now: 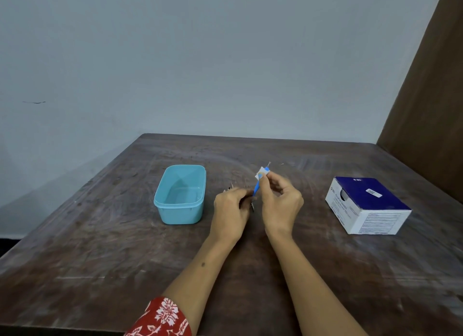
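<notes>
you seem mid-wipe: your right hand (280, 200) pinches the white swab (260, 173) around the blue-handled tool (256, 191) tip, right of the teal tub (180, 214); your left hand (231, 205) grips its lower end. next probably calls for a steady pull along the tip.

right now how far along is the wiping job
Done: a white swab is out of the alcohol swab box. In hand: the right hand pinches it round the tip of the blue tool; the left hand holds the handle. Left: the teal tub holds nothing yet.
</notes>
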Demonstrator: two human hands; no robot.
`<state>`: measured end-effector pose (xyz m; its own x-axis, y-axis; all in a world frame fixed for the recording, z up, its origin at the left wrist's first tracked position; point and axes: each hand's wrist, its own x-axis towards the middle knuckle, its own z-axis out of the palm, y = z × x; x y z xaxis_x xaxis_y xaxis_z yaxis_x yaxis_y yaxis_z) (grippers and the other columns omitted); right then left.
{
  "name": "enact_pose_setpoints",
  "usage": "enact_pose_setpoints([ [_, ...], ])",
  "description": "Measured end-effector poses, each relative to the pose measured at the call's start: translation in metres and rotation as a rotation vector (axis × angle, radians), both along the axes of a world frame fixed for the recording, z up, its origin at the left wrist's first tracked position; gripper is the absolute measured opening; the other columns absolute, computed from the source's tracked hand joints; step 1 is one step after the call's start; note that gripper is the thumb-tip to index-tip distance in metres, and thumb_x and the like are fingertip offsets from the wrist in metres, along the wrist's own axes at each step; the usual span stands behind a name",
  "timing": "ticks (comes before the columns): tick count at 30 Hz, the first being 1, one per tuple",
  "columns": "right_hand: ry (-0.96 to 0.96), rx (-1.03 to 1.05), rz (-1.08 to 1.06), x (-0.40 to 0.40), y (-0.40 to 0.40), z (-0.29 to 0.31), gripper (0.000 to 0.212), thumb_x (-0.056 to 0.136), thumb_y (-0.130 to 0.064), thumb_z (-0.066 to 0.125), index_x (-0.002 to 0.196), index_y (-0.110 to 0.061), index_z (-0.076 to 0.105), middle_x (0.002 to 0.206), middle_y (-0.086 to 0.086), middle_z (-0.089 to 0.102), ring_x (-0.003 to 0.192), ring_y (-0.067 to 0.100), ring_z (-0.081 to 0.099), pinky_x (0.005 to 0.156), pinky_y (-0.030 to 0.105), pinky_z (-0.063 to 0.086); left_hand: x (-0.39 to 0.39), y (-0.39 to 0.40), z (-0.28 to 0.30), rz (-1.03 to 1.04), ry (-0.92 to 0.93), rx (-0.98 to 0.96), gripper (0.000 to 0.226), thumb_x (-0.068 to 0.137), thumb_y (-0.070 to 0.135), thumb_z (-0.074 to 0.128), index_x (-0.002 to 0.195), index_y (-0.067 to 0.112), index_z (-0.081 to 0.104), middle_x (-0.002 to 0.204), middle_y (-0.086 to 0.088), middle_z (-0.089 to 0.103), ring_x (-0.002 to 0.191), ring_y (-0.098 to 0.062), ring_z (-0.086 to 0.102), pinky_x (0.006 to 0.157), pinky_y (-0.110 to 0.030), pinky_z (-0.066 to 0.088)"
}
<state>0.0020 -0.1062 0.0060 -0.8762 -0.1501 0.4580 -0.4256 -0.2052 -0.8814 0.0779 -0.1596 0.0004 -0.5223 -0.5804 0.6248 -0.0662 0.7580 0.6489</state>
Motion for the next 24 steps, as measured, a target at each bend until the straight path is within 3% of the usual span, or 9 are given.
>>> enact_pose_setpoints([
  [4, 0.006, 0.069, 0.038, 0.001, -0.003, -0.002, 0.008, 0.079, -0.019, 0.073, 0.086, -0.015, 0.075, 0.074, -0.006, 0.069, 0.065, -0.005, 0.063, 0.064, 0.008, 0.048, 0.0, -0.002, -0.002, 0.015, 0.038, 0.042, 0.017, 0.079, -0.002, 0.064, 0.088, 0.008, 0.074, 0.072, -0.006, 0.071, 0.065, -0.019, 0.065, 0.067, -0.037, 0.053],
  [8, 0.043, 0.112, 0.047, 0.004, -0.003, -0.003, 0.006, 0.077, -0.022, 0.076, 0.082, -0.02, 0.075, 0.07, -0.009, 0.069, 0.064, -0.003, 0.064, 0.063, 0.011, 0.05, 0.0, -0.003, -0.002, 0.006, 0.07, 0.079, 0.021, 0.078, -0.003, 0.064, 0.089, 0.011, 0.074, 0.073, 0.0, 0.072, 0.066, -0.008, 0.064, 0.062, -0.014, 0.049],
  [12, 0.11, 0.142, -0.045, 0.002, 0.001, 0.0, 0.006, 0.075, -0.019, 0.076, 0.081, -0.018, 0.075, 0.07, -0.005, 0.068, 0.064, 0.007, 0.065, 0.07, 0.03, 0.055, -0.001, -0.003, -0.001, 0.043, 0.094, 0.049, 0.024, 0.077, -0.001, 0.066, 0.099, 0.008, 0.073, 0.087, -0.005, 0.074, 0.075, 0.0, 0.063, 0.07, 0.0, 0.042],
  [15, 0.289, 0.21, -0.097, 0.004, 0.004, 0.001, 0.009, 0.073, -0.011, 0.077, 0.081, -0.01, 0.074, 0.069, 0.0, 0.067, 0.065, 0.019, 0.064, 0.067, 0.042, 0.055, -0.001, -0.003, 0.004, 0.127, 0.215, -0.003, 0.021, 0.08, 0.0, 0.064, 0.099, 0.004, 0.072, 0.092, -0.008, 0.073, 0.082, -0.007, 0.065, 0.075, -0.007, 0.046],
  [19, 0.532, 0.35, -0.1, 0.009, 0.006, 0.0, 0.008, 0.071, -0.007, 0.077, 0.076, -0.006, 0.071, 0.068, 0.006, 0.068, 0.064, 0.022, 0.061, 0.066, 0.037, 0.052, 0.001, -0.002, 0.007, 0.097, 0.307, -0.013, 0.018, 0.084, 0.013, 0.067, 0.099, 0.005, 0.072, 0.088, -0.001, 0.071, 0.079, -0.003, 0.063, 0.072, -0.012, 0.05],
  [24, 0.594, 0.418, -0.101, 0.009, 0.008, -0.001, 0.008, 0.07, -0.008, 0.078, 0.075, -0.006, 0.071, 0.068, 0.006, 0.067, 0.064, 0.023, 0.061, 0.07, 0.034, 0.047, 0.0, -0.006, 0.006, 0.1, 0.345, 0.146, 0.015, 0.081, 0.017, 0.071, 0.094, 0.011, 0.073, 0.086, 0.005, 0.071, 0.079, -0.004, 0.066, 0.073, -0.022, 0.054],
])
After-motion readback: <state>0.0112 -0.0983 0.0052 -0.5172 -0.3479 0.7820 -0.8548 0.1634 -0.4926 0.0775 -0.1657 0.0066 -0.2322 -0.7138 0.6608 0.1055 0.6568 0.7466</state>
